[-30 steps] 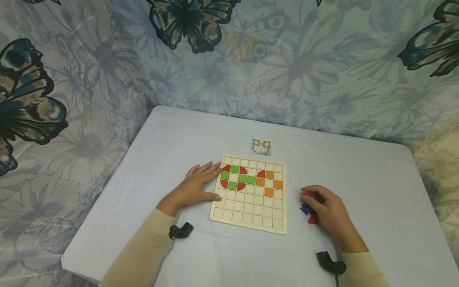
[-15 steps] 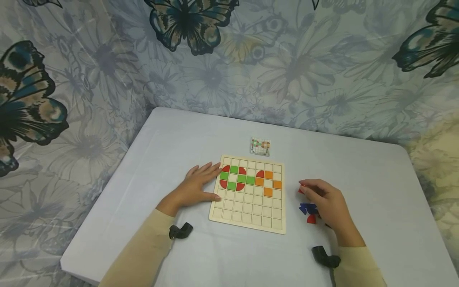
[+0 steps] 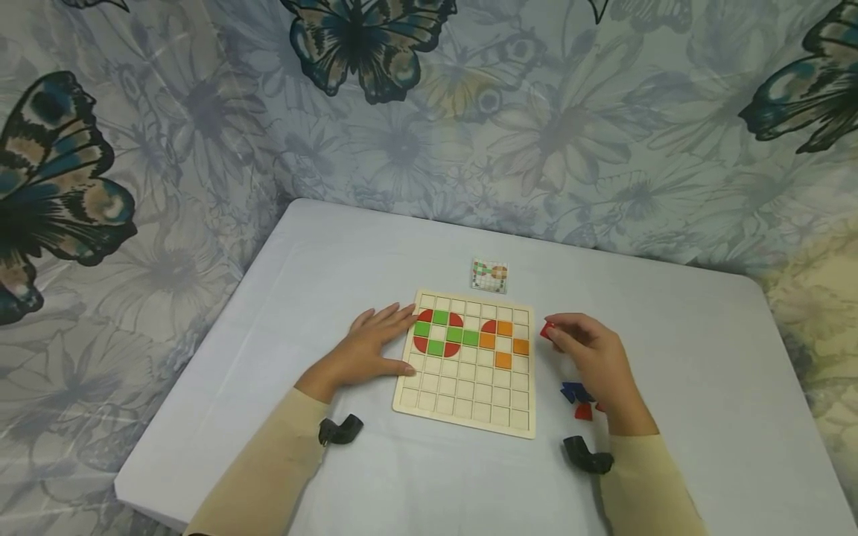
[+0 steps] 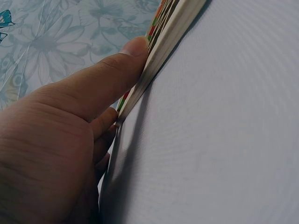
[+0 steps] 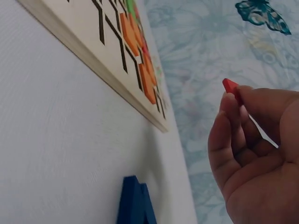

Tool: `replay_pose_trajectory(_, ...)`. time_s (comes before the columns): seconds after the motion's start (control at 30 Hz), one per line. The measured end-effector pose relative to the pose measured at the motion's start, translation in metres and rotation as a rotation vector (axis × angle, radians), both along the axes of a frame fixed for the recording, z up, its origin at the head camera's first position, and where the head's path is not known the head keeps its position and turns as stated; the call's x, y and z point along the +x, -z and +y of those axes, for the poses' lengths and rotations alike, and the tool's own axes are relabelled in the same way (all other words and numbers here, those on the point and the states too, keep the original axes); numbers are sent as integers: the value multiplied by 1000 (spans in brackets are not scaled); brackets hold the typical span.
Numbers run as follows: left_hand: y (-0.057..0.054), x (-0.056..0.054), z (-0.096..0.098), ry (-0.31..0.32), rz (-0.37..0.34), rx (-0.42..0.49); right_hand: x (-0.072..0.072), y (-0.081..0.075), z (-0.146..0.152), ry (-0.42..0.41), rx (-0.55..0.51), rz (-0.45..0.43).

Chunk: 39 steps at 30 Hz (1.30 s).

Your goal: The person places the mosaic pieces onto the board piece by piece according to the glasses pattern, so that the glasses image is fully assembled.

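A square wooden grid board [image 3: 462, 394] lies mid-table, with red quarter-round, green square and orange square tiles set in its upper cells. My left hand [image 3: 369, 350] rests at the board's left edge, fingers spread and straight, thumb tip on the rim; the left wrist view shows the thumb [image 4: 112, 74] lying on that edge. Between thumb and fingertips my right hand [image 3: 596, 361] pinches a small red tile [image 3: 547, 330], held just off the board's right edge. In the right wrist view the red tile [image 5: 231, 88] sticks out past the fingertips, above the table.
A loose pile of blue pieces [image 3: 575, 391] and red pieces [image 3: 584, 412] lies right of the board, below the right hand. Behind the board is a small pattern card [image 3: 489, 275]. A butterfly-print cloth [image 3: 402, 164] hangs behind the white table [image 3: 348, 246].
My right hand has lifted a red tile from the pile and carried it up and left toward the board's right edge. The left hand stays in place.
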<state>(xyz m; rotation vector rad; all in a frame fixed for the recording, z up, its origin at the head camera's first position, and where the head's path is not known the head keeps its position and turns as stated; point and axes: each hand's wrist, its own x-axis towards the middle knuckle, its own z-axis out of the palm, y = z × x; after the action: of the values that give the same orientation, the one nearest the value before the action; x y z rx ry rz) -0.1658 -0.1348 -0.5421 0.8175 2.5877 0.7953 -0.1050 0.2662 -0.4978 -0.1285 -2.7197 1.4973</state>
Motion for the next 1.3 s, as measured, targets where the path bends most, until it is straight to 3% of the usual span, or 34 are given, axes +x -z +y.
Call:
replay_pose_trajectory(0.2, -1, 1, 0, 4, 2, 21, -14, 9, -5, -31, -44, -15)
replay_pose_trajectory(0.6, -1, 0, 0, 3, -1, 22, -32, 29, -15, 12, 32, -149)
replay_pose_trajectory(1.07, -4, -1, 2, 4, -2, 3, -29, 45, -19, 26, 74, -38)
replay_pose_trajectory(1.3, -3, 0, 1, 3, -8, 3, -29, 47, -20, 45, 47, -55)
